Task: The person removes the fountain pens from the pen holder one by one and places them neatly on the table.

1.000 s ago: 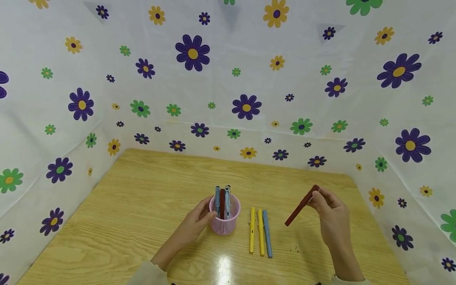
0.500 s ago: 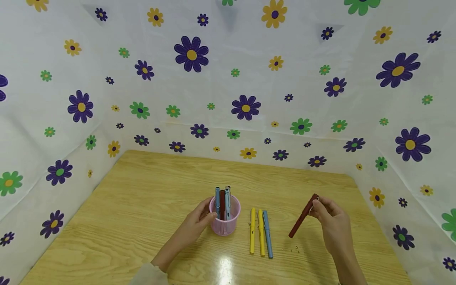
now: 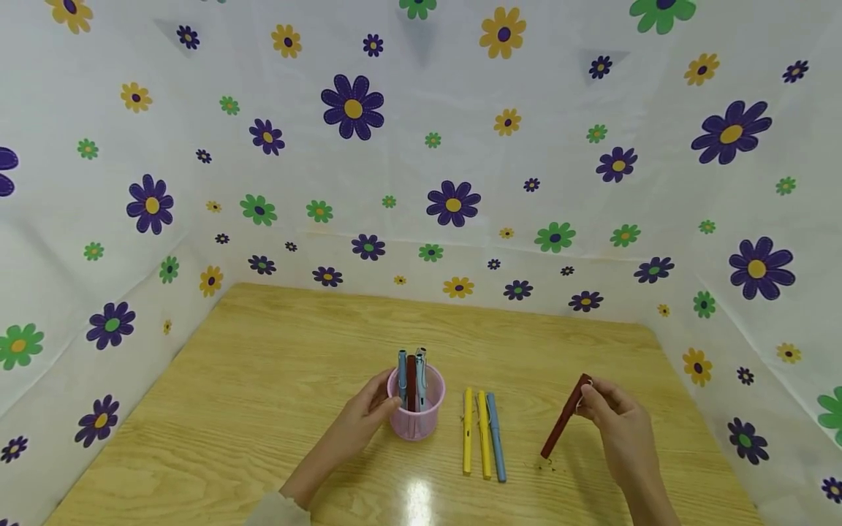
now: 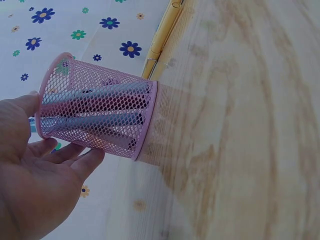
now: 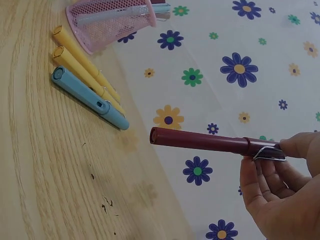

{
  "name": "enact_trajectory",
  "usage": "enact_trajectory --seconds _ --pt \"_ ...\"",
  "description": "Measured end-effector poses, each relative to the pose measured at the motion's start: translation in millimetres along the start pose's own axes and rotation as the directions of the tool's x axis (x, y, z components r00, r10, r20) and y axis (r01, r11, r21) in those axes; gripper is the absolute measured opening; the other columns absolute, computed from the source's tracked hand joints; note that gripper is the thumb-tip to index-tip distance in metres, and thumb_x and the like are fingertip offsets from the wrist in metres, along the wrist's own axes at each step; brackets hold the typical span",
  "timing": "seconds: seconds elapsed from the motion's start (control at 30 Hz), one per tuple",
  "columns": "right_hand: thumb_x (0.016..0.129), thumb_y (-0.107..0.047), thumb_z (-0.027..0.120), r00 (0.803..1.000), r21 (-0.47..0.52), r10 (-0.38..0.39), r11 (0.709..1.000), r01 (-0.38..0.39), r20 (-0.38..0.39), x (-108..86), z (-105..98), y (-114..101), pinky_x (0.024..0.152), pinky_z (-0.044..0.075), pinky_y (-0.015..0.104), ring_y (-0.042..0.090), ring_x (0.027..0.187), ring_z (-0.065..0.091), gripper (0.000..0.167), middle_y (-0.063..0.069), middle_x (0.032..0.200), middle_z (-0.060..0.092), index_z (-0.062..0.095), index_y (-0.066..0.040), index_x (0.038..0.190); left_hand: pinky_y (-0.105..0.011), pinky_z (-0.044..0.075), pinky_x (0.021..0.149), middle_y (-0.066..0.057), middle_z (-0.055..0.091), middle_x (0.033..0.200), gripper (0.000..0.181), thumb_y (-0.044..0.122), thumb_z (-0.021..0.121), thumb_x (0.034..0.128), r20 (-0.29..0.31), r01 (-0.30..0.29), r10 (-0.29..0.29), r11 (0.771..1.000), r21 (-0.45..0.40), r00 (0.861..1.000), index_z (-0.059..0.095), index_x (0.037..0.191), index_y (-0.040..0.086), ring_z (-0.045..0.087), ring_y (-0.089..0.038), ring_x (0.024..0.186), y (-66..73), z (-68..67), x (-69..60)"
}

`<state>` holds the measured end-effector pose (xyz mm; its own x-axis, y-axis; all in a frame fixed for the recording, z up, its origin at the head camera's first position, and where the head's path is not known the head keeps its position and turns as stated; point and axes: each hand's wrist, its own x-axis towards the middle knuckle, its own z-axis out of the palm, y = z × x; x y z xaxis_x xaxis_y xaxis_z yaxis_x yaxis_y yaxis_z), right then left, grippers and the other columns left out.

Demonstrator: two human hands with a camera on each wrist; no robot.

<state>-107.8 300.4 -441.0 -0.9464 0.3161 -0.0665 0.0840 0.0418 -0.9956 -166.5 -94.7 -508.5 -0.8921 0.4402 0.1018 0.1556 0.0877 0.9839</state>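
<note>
My left hand (image 3: 358,418) grips the side of a pink mesh pen cup (image 3: 413,428), thumb near the rim. Standing in the cup are a blue pen (image 3: 403,369), a dark red pen (image 3: 411,383) and some pale blue-silver pens (image 3: 422,387). At the right, my right hand (image 3: 621,427) pinches another dark red pen (image 3: 564,418) by its clip end. This pen slants, its lower end close to the tabletop; the right wrist view shows its silver clip and free end. Between cup and right hand lie two yellow pens (image 3: 468,431) and a blue pen (image 3: 497,442), side by side.
Small dark crumbs (image 5: 106,204) are scattered on the wood-grain table (image 3: 296,343) beneath the held pen. A white flower-print cloth (image 3: 395,168) stands round the back and both sides of the table.
My right hand has come down and nearer with the dark red pen, its lower end now closer to the crumbs. The left hand stays on the cup. The head view has tilted slightly up.
</note>
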Motion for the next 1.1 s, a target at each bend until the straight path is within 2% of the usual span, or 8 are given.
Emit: enact_trajectory --seconds 0.17,0.4,0.5,0.77,0.93,1.1 --pt "0.102 -0.033 0.068 1.000 -0.035 -0.002 0.999 0.002 0.010 0.4 -1.0 4.9 0.086 0.059 0.020 0.011 0.086 0.068 0.032 -0.009 0.099 0.071 0.070 -0.009 0.123 -0.034 0.036 0.118 -0.022 0.039 0.160 0.061 0.024 0.055 0.1094 0.001 -0.002 0.002 1.000 0.012 1.000 0.029 0.161 0.003 0.039 -0.036 0.147 0.8 0.1 -0.1" --pt "0.102 -0.029 0.069 0.999 -0.012 0.014 1.000 -0.014 0.037 0.8 -1.7 12.4 0.085 0.059 0.023 0.013 0.085 0.068 0.026 -0.006 0.094 0.071 0.073 -0.008 0.117 -0.036 0.036 0.119 -0.022 0.040 0.159 0.061 0.024 0.056 0.1092 -0.009 -0.005 0.005 1.000 0.020 1.000 0.030 0.161 0.004 0.040 -0.036 0.146 1.6 0.3 -1.1" --pt "0.103 -0.028 0.068 0.999 -0.038 0.023 0.999 -0.021 0.048 0.9 -2.3 15.1 0.086 0.058 0.021 0.013 0.085 0.069 0.024 -0.006 0.094 0.071 0.072 -0.009 0.118 -0.036 0.036 0.119 -0.022 0.041 0.158 0.061 0.024 0.056 0.1092 -0.009 -0.006 0.006 1.000 0.025 1.000 0.030 0.161 0.004 0.041 -0.036 0.146 1.4 0.3 -0.9" --pt "0.104 -0.030 0.065 0.996 -0.102 0.066 0.993 -0.060 0.053 2.7 1.8 19.7 0.088 0.056 0.019 0.012 0.088 0.069 0.050 -0.007 0.098 0.070 0.057 0.005 0.139 -0.036 0.037 0.118 -0.023 0.040 0.159 0.061 0.024 0.056 0.1092 -0.006 -0.009 0.009 1.000 0.015 1.000 0.030 0.161 0.003 0.040 -0.037 0.146 0.9 0.6 -0.6" --pt "0.105 -0.029 0.064 0.996 -0.107 0.054 0.993 -0.046 0.065 4.9 6.0 24.5 0.087 0.059 0.023 0.012 0.089 0.069 0.054 -0.004 0.100 0.069 0.053 0.010 0.140 -0.034 0.037 0.118 -0.023 0.040 0.159 0.061 0.024 0.056 0.1092 -0.006 -0.004 0.004 1.000 0.004 1.000 0.030 0.161 0.003 0.040 -0.036 0.146 2.5 0.9 -0.2" --pt "0.105 -0.028 0.064 0.996 -0.137 0.041 0.990 -0.031 0.074 6.7 9.9 30.2 0.085 0.060 0.025 0.012 0.089 0.068 0.051 0.000 0.100 0.069 0.055 0.011 0.138 -0.035 0.036 0.118 -0.025 0.039 0.159 0.061 0.023 0.055 0.1094 -0.002 -0.011 0.011 1.000 0.009 1.000 0.029 0.160 0.001 0.040 -0.038 0.146 2.2 1.0 -0.7"
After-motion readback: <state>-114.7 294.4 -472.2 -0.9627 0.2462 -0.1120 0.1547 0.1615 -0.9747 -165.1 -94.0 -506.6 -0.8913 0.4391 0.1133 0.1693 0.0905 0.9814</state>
